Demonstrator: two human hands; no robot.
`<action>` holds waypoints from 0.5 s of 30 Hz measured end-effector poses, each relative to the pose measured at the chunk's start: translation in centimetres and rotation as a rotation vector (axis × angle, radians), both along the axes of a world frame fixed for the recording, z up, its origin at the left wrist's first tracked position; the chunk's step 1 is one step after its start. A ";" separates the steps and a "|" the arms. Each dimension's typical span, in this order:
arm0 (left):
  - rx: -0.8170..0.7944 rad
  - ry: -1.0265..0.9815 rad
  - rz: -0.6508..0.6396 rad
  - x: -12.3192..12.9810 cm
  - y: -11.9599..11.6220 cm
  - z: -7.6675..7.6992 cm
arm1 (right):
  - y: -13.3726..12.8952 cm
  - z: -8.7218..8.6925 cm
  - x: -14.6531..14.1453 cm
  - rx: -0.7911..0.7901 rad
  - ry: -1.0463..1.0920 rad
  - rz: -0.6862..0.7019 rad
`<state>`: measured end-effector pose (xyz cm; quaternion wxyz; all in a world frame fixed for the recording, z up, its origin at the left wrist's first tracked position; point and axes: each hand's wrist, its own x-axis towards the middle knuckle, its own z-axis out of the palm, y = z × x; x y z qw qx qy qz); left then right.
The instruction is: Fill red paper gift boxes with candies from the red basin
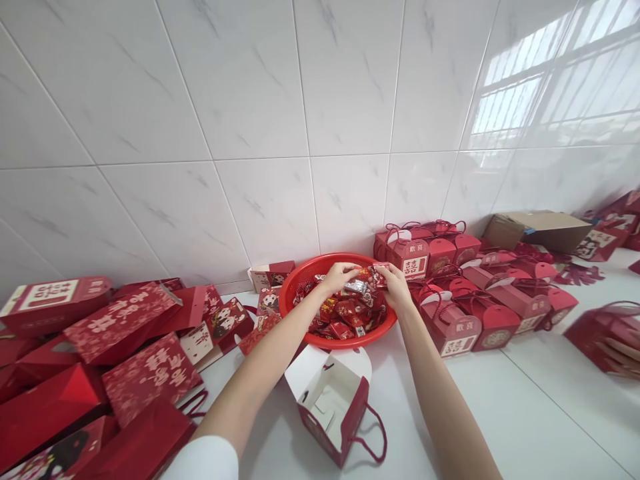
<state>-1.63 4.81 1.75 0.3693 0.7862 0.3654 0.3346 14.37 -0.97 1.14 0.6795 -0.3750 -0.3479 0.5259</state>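
A red plastic basket [320, 343] full of wrapped candies [345, 312] stands against the wall. My left hand [340, 277] is over its far part, fingers bent closed around the end of a wrapped candy. Opposite it, my right hand [396, 287] pinches a red wrapped candy [381, 267] at the basket's right rim. The two hands are close together, and their fingertips are partly hidden among the wrappers. In front of the basket, between my forearms, sits an open gift box [356, 412] with a white inside and a dark red cord handle.
Several flattened and folded red boxes [150, 377] are piled at left. Rows of closed red gift boxes [457, 327] stand at right. Behind them is a brown cardboard box [550, 227]. Another person's hand [623, 359] touches a red box at the far right edge.
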 end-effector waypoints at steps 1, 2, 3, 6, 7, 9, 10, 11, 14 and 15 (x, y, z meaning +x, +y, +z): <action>-0.004 -0.047 0.011 0.0 0.1 0.0 | 0.0 0.0 0.0 -0.001 0.006 -0.003; -0.008 -0.087 0.019 0.0 0.1 0.0 | 0.0 0.0 0.0 -0.001 0.012 -0.004; -0.014 -0.120 0.023 0.0 0.1 0.0 | 0.0 0.0 0.0 -0.001 0.016 -0.002; -0.037 -0.180 0.012 0.2 0.1 -0.2 | -0.1 0.1 0.1 -0.003 0.025 0.008; -0.045 -0.189 0.002 0.2 0.1 -0.3 | -0.1 0.1 0.1 -0.004 0.029 0.011; -0.059 -0.193 -0.024 0.2 0.0 -0.2 | -0.1 0.1 0.1 -0.003 0.039 0.007; -0.063 -0.189 -0.036 0.2 -0.1 -0.2 | 0.0 0.2 0.1 -0.001 0.045 0.002; -0.064 -0.182 -0.048 0.2 -0.2 -0.1 | 0.0 0.2 0.1 0.001 0.052 -0.005; -0.060 -0.143 -0.077 0.2 -0.5 0.1 | -0.1 0.2 0.1 0.003 0.067 -0.016; -0.058 -0.124 -0.082 0.2 -0.5 0.1 | -0.1 0.3 0.0 0.002 0.069 -0.013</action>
